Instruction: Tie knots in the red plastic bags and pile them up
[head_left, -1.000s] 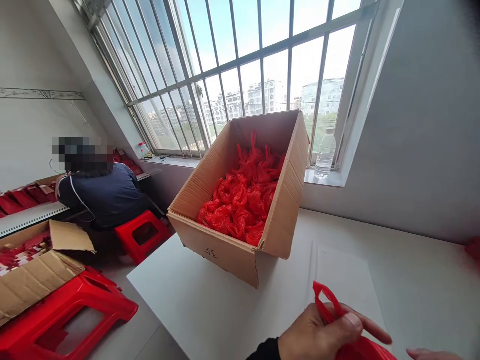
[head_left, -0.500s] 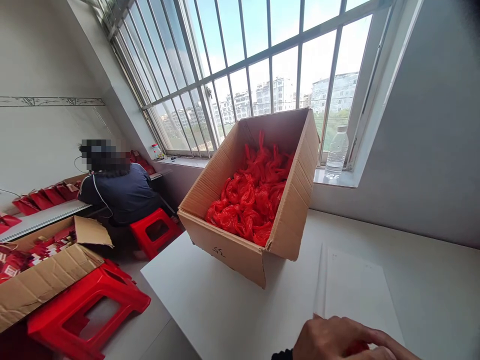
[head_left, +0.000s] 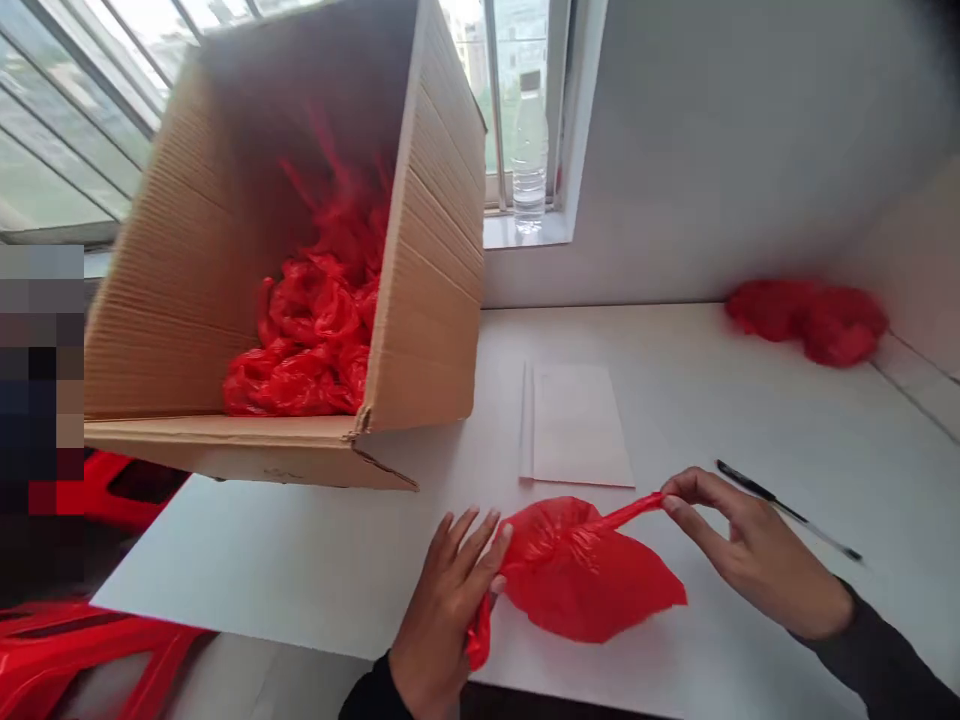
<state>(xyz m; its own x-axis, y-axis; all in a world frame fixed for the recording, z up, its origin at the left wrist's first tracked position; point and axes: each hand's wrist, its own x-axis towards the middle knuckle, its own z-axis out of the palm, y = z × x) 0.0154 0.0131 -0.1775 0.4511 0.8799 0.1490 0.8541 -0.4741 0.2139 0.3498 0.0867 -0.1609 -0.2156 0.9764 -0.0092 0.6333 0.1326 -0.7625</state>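
A red plastic bag (head_left: pixel 592 575) lies crumpled on the white table (head_left: pixel 300 560) in front of me. My left hand (head_left: pixel 442 610) rests against its left side, fingers partly stretched, with one twisted handle of the bag under the palm. My right hand (head_left: pixel 750 545) pinches the other twisted handle at its tip and holds it out to the right. An open cardboard box (head_left: pixel 427 270) stands at the back left of the table, holding several knotted red plastic bags (head_left: pixel 315 330).
A folded white paper sheet (head_left: pixel 577 425) lies behind the bag, and a black pen (head_left: pixel 787 510) lies right of my right hand. A pile of red bags (head_left: pixel 810 320) sits at the far right by the wall. A water bottle (head_left: pixel 529 150) stands on the windowsill. Red stools (head_left: pixel 90 650) stand at the lower left.
The view has swung down and to the right. Both hands have come fully into view with the red bag spread between them; before, only the left hand showed at the bottom edge.
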